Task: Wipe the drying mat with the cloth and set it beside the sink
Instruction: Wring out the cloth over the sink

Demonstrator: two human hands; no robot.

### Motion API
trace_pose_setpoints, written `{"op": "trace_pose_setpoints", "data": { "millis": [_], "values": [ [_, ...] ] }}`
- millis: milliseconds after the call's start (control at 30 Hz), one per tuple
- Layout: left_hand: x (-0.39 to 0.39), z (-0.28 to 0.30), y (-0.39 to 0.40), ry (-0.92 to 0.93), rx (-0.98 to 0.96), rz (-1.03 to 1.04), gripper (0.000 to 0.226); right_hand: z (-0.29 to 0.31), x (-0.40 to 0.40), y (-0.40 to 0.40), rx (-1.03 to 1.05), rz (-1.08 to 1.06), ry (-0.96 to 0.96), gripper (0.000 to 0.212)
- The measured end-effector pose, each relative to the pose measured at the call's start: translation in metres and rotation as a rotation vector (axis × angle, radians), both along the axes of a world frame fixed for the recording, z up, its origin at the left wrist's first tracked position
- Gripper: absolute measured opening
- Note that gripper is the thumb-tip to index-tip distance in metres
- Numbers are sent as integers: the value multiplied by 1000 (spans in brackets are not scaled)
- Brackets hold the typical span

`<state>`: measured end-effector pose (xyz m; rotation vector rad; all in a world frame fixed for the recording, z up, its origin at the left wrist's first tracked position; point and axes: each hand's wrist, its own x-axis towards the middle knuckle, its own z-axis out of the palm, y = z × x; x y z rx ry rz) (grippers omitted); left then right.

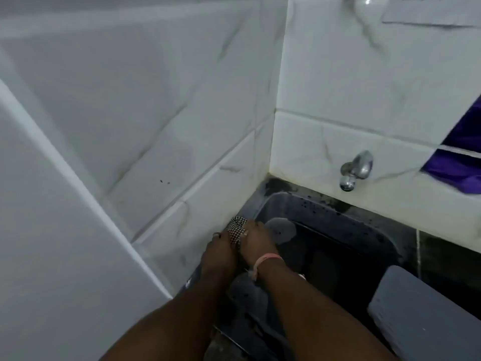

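Observation:
A black-and-white checked cloth [236,227] is bunched between both my hands at the left rim of the dark sink [338,225], close to the tiled wall. My left hand [220,250] grips its lower left part. My right hand [256,242], with a pink band on the wrist, is closed over its right side. A grey flat slab [421,313], possibly the drying mat, lies at the right of the sink. Round grey shapes [282,229] show inside the sink; I cannot tell what they are.
A chrome tap [355,169] sticks out of the white marble-look tiled wall above the sink. A thin stream of water [418,251] runs down at the right. Purple tiles [466,152] sit at the far right. A white wall panel [52,230] fills the left.

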<state>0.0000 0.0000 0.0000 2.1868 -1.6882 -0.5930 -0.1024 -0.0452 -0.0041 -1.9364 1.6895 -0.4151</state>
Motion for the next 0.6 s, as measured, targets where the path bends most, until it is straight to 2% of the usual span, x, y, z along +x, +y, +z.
{"op": "trace_pose_setpoints", "data": {
  "millis": [133, 300, 400, 467, 533, 600],
  "values": [
    [12, -37, -23, -25, 8, -37, 43, -32, 24, -24, 210, -127, -216, 43],
    [21, -68, -50, -120, 31, -63, 53, -60, 43, -47, 283, -254, -396, 44],
    [21, -77, -51, -185, -4, -69, 43, -68, 42, -54, 342, -374, -455, 31],
    [17, -84, -49, -228, -80, -19, 31, -65, 37, -50, 358, -450, -566, 11],
    [11, -91, -47, -124, -149, 49, 29, -60, 30, -47, 347, -482, -649, 15],
    [3, -95, -44, 168, -184, 112, 34, -48, 18, -44, 316, -528, -758, 8]
  ]
}}
